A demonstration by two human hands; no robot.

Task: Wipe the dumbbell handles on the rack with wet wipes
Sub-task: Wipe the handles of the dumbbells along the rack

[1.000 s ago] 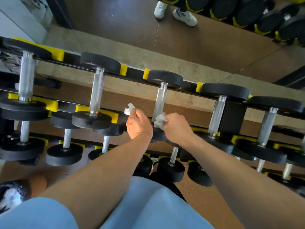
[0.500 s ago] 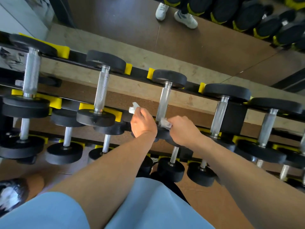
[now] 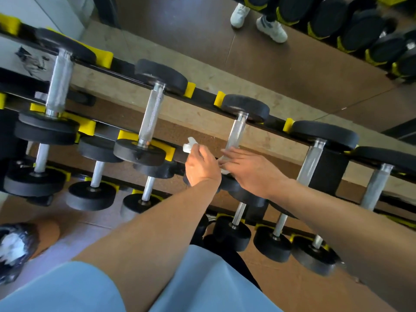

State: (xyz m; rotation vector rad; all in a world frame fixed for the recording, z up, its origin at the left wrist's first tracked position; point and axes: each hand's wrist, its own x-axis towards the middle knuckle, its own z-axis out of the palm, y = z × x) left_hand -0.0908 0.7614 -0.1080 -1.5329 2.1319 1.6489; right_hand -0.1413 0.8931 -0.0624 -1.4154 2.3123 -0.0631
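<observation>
A black rack rail (image 3: pixel 203 93) with yellow saddles carries a row of black dumbbells with knurled steel handles. My left hand (image 3: pixel 202 165) grips a crumpled white wet wipe (image 3: pixel 188 147) just left of the middle dumbbell's handle (image 3: pixel 237 129). At the lower end of that handle, my right hand (image 3: pixel 249 170) lies with its fingers stretched out straight toward the left hand. A scrap of white wipe (image 3: pixel 224 170) shows under those fingers, between the two hands. The near weight of this dumbbell is hidden by my hands.
More handles stand on the same tier at the left (image 3: pixel 152 113), the far left (image 3: pixel 59 84) and the right (image 3: pixel 311 161). Smaller dumbbells (image 3: pixel 91 194) fill the lower tier. A mirror behind shows white shoes (image 3: pixel 271 30). My shoe (image 3: pixel 15 248) is on the floor at lower left.
My right hand has gone from a curled grip on the wipe at the handle to straight fingers reaching left. The left hand kept its wipe and its place. The view shifted right.
</observation>
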